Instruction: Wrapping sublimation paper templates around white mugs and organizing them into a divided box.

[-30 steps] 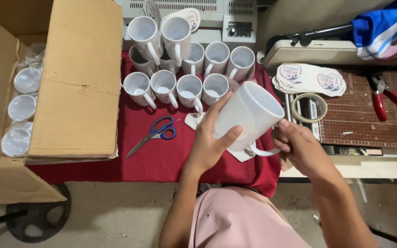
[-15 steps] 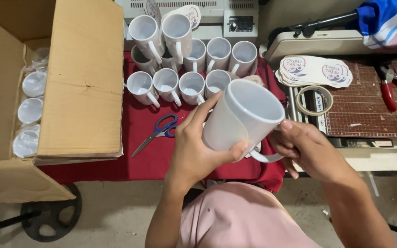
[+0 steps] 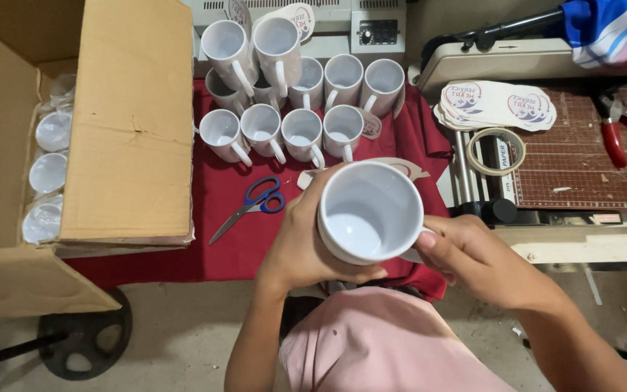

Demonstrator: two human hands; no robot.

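White glazed ceramic fills the middle of my view: a round mug (image 3: 369, 212) with its open mouth turned up at me, the bare inside showing. My left hand (image 3: 306, 239) comes up from six o'clock, wrist bent, palm wrapped on the mug's left wall, with the fingers curled around it and the thumb pressed under its lower edge; that hand is clamped on the mug. My right hand (image 3: 466, 250) reaches in from four o'clock, with its fingers closed at the handle on the mug's right side, gripping there too. The mug hangs above the near edge of the red cloth (image 3: 234, 247) that covers the table.

At twelve o'clock from the mug stand rows of matching white mugs (image 3: 302, 134), two of them stacked higher at the back. At nine o'clock lie blue-handled scissors (image 3: 252, 207) on the cloth, and beyond them an open brown cardboard box (image 3: 128, 123) with wrapped mugs inside. At two o'clock a roll of pale tape (image 3: 495, 151) rests beside a brown cutting mat (image 3: 582, 167), with red-handled pliers (image 3: 622, 131) farther right.
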